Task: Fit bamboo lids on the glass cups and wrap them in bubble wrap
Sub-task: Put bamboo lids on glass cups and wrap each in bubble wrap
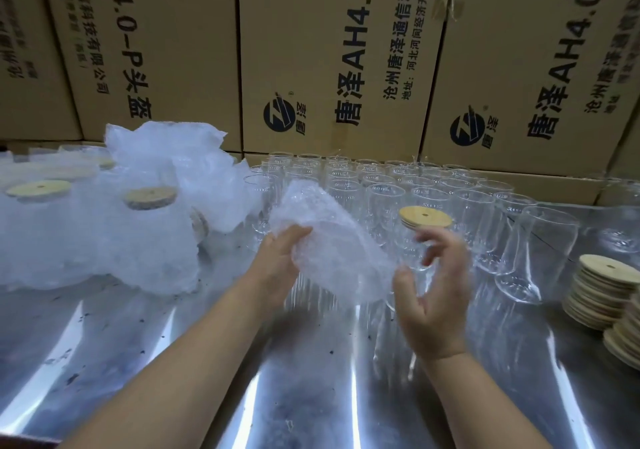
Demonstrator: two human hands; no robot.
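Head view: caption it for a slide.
Left hand grips a clear bubble-wrap sheet; right hand open by a clear glass cup capped with a round bamboo lid.

Two bare hands, held up.
Forearms reach in over the shiny metal bench [311, 396] at its near edge; left hand [277, 261] grips a clear sheet of bubble wrap [332, 258], right hand [433, 293] stands palm-inward, fingers loosely spread.

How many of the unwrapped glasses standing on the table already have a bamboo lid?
1: the lidded glass, just beyond the right hand. The bubble wrap sheet that the left hand grips may hide others.
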